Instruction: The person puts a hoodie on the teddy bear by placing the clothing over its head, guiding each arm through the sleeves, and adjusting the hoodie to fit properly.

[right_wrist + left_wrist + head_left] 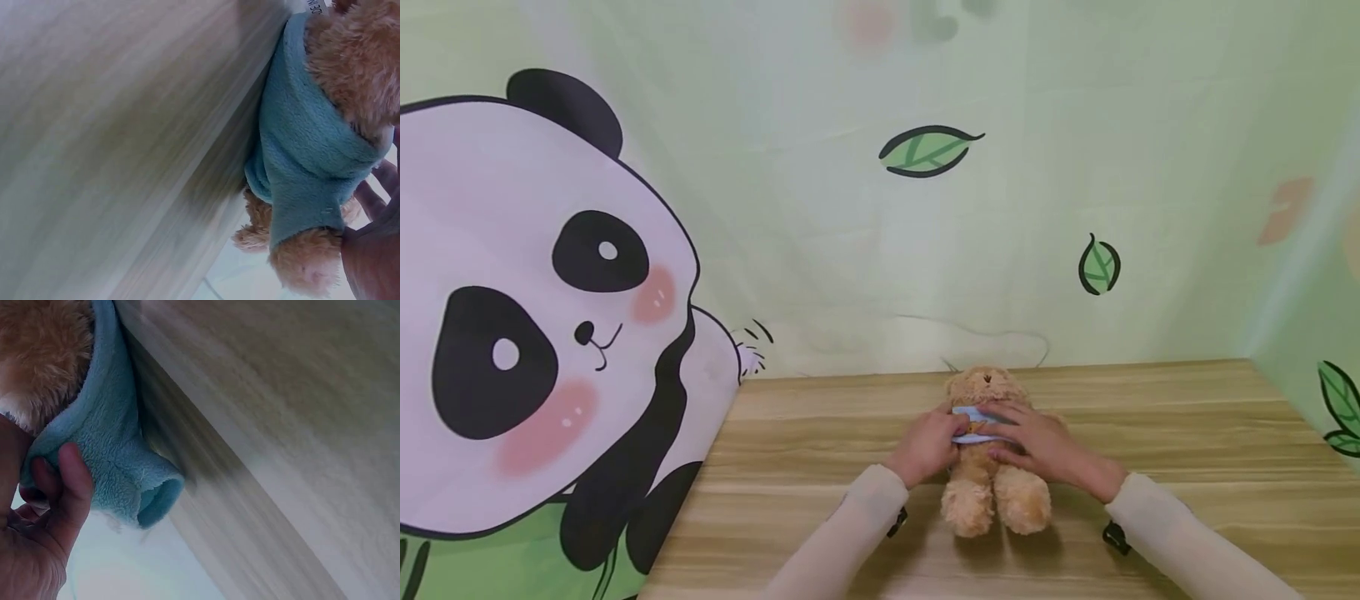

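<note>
A brown plush teddy bear (976, 464) lies on its back on the table, its head toward the wall. It has a small light-blue fleece shirt (967, 413) around its body. My left hand (927, 447) holds the shirt's lower edge with curled fingers. On that side, the left wrist view shows an empty sleeve (147, 487) with a hollow cuff. My right hand (1051, 443) rests over the bear's front, fingers stretched across the shirt. In the right wrist view, the bear's furry arm (309, 265) sticks out of the other sleeve (306, 212).
The wood-grain table (805, 450) reaches back to a pale green cloth backdrop (820, 250) printed with leaves. A large printed panda (535, 292) covers the backdrop at left. A white label (317, 6) shows beside the bear in the right wrist view.
</note>
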The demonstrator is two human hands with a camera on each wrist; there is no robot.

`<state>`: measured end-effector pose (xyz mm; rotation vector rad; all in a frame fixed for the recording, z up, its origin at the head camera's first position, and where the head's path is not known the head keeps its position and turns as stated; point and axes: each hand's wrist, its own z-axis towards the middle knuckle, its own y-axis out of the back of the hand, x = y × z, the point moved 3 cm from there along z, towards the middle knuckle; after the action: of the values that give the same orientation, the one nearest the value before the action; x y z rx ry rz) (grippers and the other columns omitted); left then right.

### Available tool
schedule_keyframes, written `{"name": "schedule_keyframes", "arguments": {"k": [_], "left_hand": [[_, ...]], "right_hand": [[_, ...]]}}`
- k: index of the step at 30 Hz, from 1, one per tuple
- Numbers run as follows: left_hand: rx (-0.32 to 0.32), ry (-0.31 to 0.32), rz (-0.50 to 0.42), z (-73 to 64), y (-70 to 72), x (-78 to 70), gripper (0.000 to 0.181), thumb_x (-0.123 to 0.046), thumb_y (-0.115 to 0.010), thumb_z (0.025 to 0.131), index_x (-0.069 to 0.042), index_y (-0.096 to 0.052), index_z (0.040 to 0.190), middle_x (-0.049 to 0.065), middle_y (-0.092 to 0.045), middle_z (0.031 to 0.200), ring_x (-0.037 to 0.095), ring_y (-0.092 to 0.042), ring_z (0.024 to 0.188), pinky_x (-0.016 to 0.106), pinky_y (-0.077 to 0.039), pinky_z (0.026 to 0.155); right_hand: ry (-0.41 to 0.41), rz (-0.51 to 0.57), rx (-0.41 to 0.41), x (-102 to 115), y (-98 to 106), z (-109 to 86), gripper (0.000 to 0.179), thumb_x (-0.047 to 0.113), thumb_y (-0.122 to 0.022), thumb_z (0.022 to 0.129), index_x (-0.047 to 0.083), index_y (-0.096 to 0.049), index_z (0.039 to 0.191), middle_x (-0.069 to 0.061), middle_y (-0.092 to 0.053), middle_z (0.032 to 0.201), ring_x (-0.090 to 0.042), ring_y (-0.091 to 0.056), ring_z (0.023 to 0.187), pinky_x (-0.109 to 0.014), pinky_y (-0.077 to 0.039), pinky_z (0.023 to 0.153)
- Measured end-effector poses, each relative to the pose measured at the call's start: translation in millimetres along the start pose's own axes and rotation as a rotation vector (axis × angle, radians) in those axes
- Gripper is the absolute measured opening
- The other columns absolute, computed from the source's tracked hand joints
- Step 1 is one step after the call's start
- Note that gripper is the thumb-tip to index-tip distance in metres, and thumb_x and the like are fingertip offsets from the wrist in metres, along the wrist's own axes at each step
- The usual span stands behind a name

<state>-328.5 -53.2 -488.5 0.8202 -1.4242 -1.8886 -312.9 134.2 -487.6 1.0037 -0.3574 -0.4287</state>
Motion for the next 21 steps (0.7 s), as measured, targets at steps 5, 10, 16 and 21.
{"name": "schedule_keyframes", "arguments": {"k": [5,10,16,21], "left_hand": [[0.016,0.015,0.08,5.2,-3.5,-1.2,0.02,-0.008,-0.072,0.076,-0.018,-0.054,0.073,-0.002,-0.061,0.079,0.016,-0.061,0.078,0.03,-0.049,0.066],[0.022,0.089,0.135,3.1,-5.6,3.6,0.013,-0.017,-0.072,0.081,-0.018,-0.061,0.087,-0.001,-0.064,0.09,0.018,-0.063,0.076,0.033,-0.049,0.061],[0.016,0.139,0.143,-1.9,-6.0,6.4,0.026,-0.027,-0.069,0.089,-0.016,-0.056,0.109,0.003,-0.062,0.104,0.018,-0.063,0.084,0.033,-0.052,0.062],[0.029,0.145,0.151,2.5,-7.3,4.9,0.032,-0.026,-0.075,0.084,-0.018,-0.058,0.11,0.002,-0.059,0.106,0.019,-0.059,0.085,0.032,-0.05,0.06]], "right_hand": [[0.01,-0.006,-0.017,-0.3,-0.7,-0.9,0.034,0.028,-0.073,0.087,0.014,-0.069,0.118,-0.016,-0.056,0.14,-0.04,-0.052,0.127,-0.053,-0.051,0.093],[0.003,-0.012,-0.014,-0.2,-3.1,-2.3,0.033,0.029,-0.073,0.088,0.015,-0.069,0.117,-0.015,-0.056,0.14,-0.038,-0.053,0.127,-0.051,-0.052,0.092],[-0.002,-0.006,-0.019,-0.8,-4.4,-5.0,0.032,0.029,-0.073,0.087,0.014,-0.07,0.116,-0.015,-0.057,0.139,-0.038,-0.053,0.126,-0.05,-0.052,0.091],[0.007,-0.015,-0.034,-2.9,-3.9,-4.9,0.032,0.029,-0.074,0.087,0.015,-0.07,0.114,-0.015,-0.057,0.138,-0.038,-0.054,0.125,-0.049,-0.053,0.09]]}}
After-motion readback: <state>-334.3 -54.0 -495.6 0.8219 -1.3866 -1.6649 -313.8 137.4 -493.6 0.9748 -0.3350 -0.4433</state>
